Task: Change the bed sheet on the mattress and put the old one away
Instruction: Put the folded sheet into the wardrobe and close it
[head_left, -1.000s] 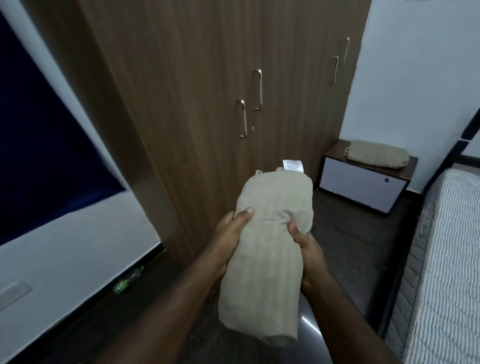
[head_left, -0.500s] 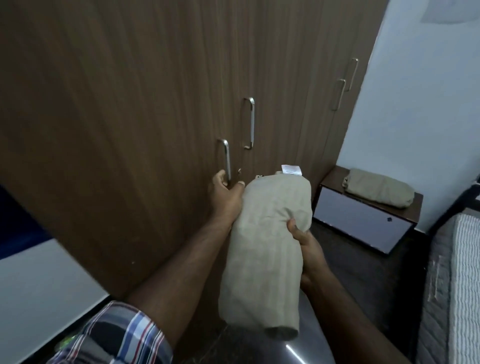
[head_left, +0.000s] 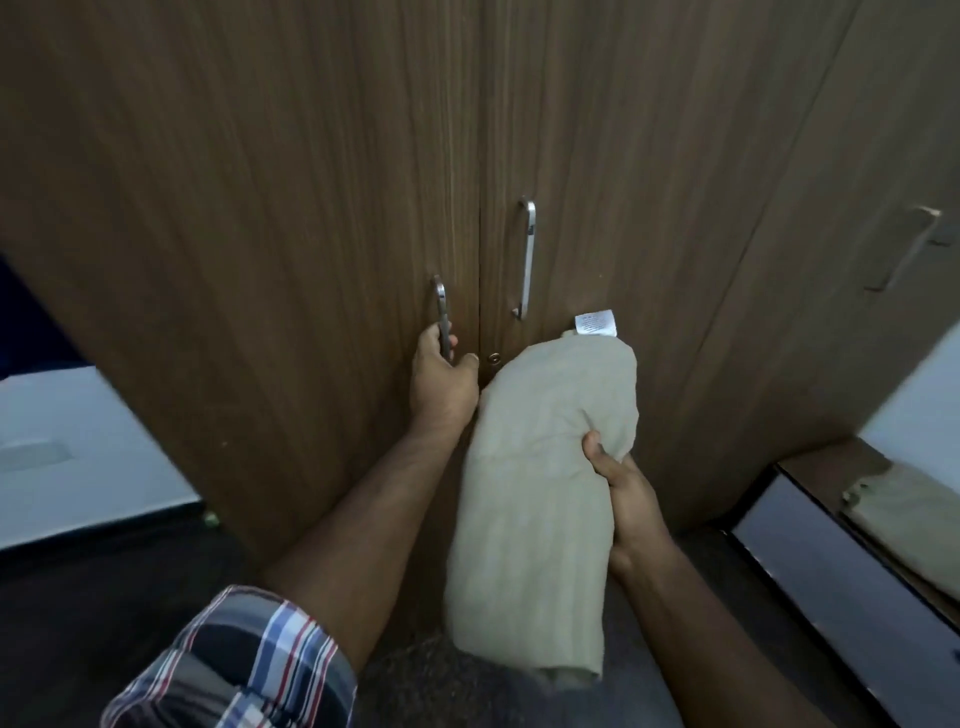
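Since the earlier frame your left hand has left the bundle and now curls around the door handle.

You stand close at the wardrobe, doors not open yet, so putting away is still left. The folded sheet hangs upright before the doors; your right hand alone pinches its side, thumb on top.

Dim, Soft, Warped at the Edges

Low indoor light, flat and cool, without hard shadows. Faint sheen along the metal door handles. Brightest on the pale wall at lower left. Motion blur toward the frame edges, worst over the right-hand handle. Wide-angle bending of wardrobe lines outward. Sharpest near centre.
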